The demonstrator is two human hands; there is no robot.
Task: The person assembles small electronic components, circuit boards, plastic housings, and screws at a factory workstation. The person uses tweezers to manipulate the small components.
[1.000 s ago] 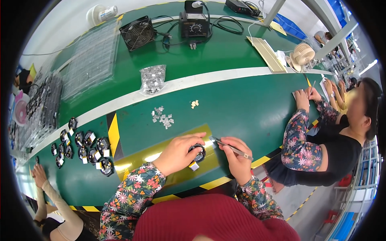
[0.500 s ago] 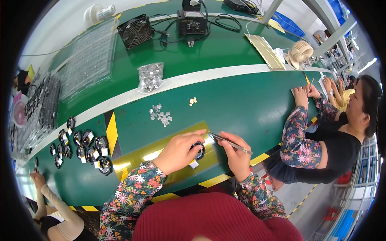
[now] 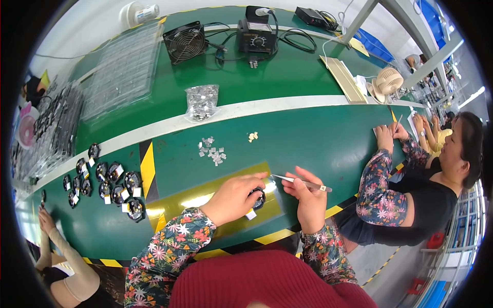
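My left hand (image 3: 233, 200) is bent over a round black device (image 3: 259, 199) with a small white tag, pressing it onto the yellow mat (image 3: 182, 205); the hand hides part of it. Metal tweezers (image 3: 308, 185) lie between the thumb and fingers of my right hand (image 3: 311, 205). Their pointed tip is directed left, near my left fingertips; whether it touches anything is too small to tell. Beyond the mat lie a loose cluster of small silvery-grey pieces (image 3: 212, 152) and a little heap of pale yellow pieces (image 3: 253, 136).
Several round black devices (image 3: 117, 194) with white tags sit at left. A bag of metal parts (image 3: 202, 102) rests by the white ledge (image 3: 272, 104). Behind are a black fan (image 3: 185, 43) and a control box (image 3: 257, 41). One co-worker (image 3: 390, 190) sits right, another person's arm (image 3: 72, 256) left.
The view has shifted slightly. My right hand has drawn the tweezers a little to the right and its fingers have spread somewhat. My left hand stays on the black device.
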